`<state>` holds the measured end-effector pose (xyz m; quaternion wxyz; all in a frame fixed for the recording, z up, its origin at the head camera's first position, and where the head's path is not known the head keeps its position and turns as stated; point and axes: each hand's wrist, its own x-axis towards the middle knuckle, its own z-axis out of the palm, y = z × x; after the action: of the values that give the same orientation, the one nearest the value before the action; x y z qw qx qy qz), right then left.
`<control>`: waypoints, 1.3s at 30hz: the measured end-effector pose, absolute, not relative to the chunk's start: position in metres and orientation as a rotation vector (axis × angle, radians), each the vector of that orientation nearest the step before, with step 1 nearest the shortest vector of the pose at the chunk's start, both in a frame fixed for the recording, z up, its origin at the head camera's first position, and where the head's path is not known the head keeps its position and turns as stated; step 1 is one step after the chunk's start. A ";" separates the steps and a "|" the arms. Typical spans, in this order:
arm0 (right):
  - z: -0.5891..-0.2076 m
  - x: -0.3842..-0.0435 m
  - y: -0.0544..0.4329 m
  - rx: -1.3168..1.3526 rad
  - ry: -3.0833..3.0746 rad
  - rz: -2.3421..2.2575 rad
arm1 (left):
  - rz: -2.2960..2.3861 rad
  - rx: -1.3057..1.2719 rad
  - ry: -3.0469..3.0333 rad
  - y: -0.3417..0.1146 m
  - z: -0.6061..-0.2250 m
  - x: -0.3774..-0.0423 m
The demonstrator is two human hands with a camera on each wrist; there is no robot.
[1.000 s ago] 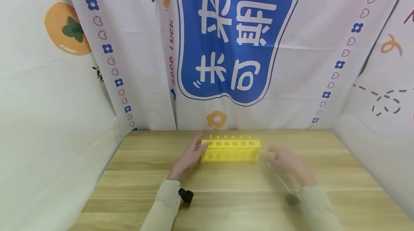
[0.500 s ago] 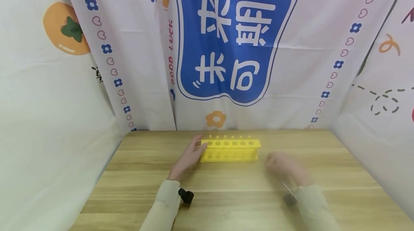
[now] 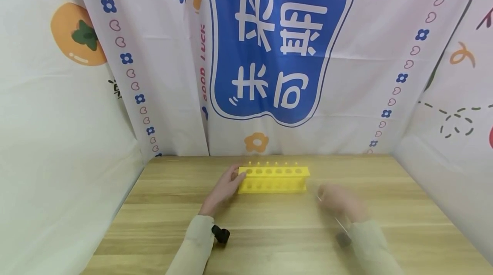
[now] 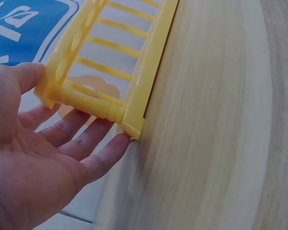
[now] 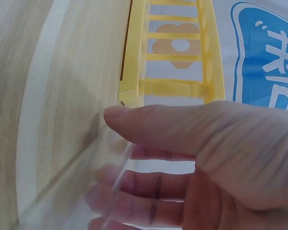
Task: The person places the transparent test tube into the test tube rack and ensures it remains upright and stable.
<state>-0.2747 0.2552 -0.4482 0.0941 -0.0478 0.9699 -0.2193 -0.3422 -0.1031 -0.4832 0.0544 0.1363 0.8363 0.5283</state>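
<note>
A yellow test tube rack (image 3: pixel 274 175) with a row of holes and a row of pegs stands on the wooden table near the back wall. My left hand (image 3: pixel 225 186) holds its left end, the thumb on the top plate and the fingers along the end post, as the left wrist view shows. To the right of the rack my right hand (image 3: pixel 340 202) pinches a clear test tube (image 5: pixel 84 191) between thumb and fingers. Its fingers show through the tube. The right hand is blurred in the head view, and the tube's far end cannot be made out.
The wood-grain table (image 3: pixel 269 240) runs up to a printed white cloth (image 3: pixel 173 116) at the back. More white cloth hangs on the left and right sides. Dark wrist cameras (image 3: pixel 221 235) sit by both sleeves.
My right hand has drawn back slightly, down in the head view, with the clear test tube. The left hand keeps its hold on the rack, which has stayed in place.
</note>
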 end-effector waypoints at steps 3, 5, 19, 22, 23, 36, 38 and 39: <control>-0.451 -0.275 0.256 -0.133 2.873 -0.656 | 1.607 0.411 2.532 -0.103 -0.484 -0.343; -0.453 -0.278 0.258 -0.136 2.865 -0.657 | 1.615 0.414 2.530 -0.103 -0.485 -0.343; -0.453 -0.300 0.285 -0.077 2.821 -0.804 | 1.606 0.408 2.537 -0.104 -0.482 -0.346; -0.445 -0.299 0.285 -0.078 2.852 -0.831 | 1.602 0.396 2.538 -0.104 -0.483 -0.345; -0.443 -0.298 0.286 -0.077 2.862 -0.823 | 1.603 0.398 2.535 -0.105 -0.483 -0.345; -0.420 -0.289 0.287 -0.236 2.993 -0.900 | 1.616 0.375 2.505 -0.106 -0.487 -0.346; -0.415 -0.289 0.286 -0.271 3.007 -0.920 | 1.619 0.371 2.502 -0.106 -0.488 -0.346; -0.413 -0.289 0.286 -0.278 3.017 -0.925 | 1.621 0.375 2.503 -0.106 -0.487 -0.347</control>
<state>-0.2894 0.2857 -0.4131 -0.0132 -0.0878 0.9523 -0.2919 -0.3465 -0.1059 -0.4875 0.0679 0.1246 0.8308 0.5382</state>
